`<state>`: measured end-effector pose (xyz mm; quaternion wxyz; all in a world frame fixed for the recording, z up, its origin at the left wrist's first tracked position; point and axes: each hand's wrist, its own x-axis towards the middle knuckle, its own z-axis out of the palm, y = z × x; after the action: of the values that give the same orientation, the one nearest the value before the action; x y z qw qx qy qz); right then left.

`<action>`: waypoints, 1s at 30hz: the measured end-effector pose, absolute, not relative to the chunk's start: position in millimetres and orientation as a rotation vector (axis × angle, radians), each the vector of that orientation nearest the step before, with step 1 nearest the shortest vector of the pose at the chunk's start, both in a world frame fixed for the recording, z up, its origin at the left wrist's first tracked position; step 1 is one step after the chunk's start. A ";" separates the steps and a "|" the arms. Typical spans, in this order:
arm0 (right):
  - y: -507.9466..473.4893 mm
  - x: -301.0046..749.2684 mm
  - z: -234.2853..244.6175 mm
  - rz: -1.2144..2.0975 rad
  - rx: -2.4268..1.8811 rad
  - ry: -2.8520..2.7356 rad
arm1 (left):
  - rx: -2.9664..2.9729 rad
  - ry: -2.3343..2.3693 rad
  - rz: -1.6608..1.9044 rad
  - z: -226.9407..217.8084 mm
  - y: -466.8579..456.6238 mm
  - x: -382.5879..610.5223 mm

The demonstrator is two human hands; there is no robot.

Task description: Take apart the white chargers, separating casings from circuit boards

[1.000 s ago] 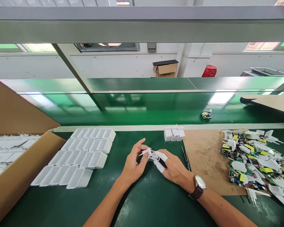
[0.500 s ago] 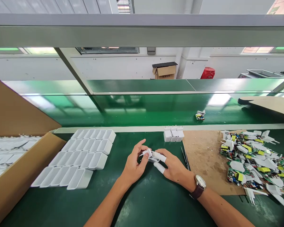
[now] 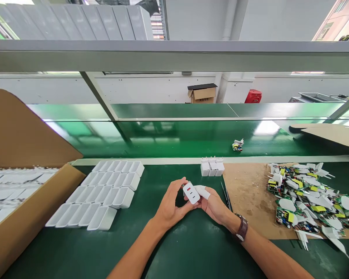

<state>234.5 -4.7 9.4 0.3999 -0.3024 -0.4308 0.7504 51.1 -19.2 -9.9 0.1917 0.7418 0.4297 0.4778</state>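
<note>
Both my hands meet over the green mat, gripping one small white charger housing [image 3: 191, 192] with a red port and a grey port facing up. My left hand [image 3: 172, 203] cups it from the left with fingers curled around it. My right hand [image 3: 213, 204], with white finger cots and a wristwatch, pinches it from the right. Rows of empty white shells [image 3: 101, 195] lie to the left of my hands. Three assembled white chargers [image 3: 211, 166] stand just beyond them.
A cardboard box [image 3: 26, 209] of white parts sits at far left. A brown cardboard sheet [image 3: 247, 193] at right carries a heap of circuit boards and white plug pieces [image 3: 306, 197]. Tweezers [image 3: 225, 193] lie beside my right hand. One board assembly [image 3: 237, 145] rides the conveyor belt behind.
The piece between my fingers has been turned so its port face points up, and both hands have closed tighter around it. The view has tilted upward a little.
</note>
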 end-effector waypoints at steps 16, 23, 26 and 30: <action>-4.4 239.3 -20.3 0.819 -1.216 -1.789 | 2.007 1.159 1.281 -1.8 -12.2 46.1; -3.4 233.7 -29.1 1.014 -1.112 -1.786 | 1.873 1.219 1.289 -4.4 -15.3 56.2; -3.2 233.7 -26.9 1.079 -1.105 -1.804 | 1.733 1.262 1.263 -6.9 -15.7 54.7; -0.5 235.5 -29.8 1.181 -1.185 -1.834 | 1.933 1.198 1.264 -6.4 -12.6 50.0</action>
<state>235.5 -0.5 -29.8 0.3236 -0.4516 -0.6992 0.4500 50.0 -12.6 -6.4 0.2668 0.7159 0.4436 0.4684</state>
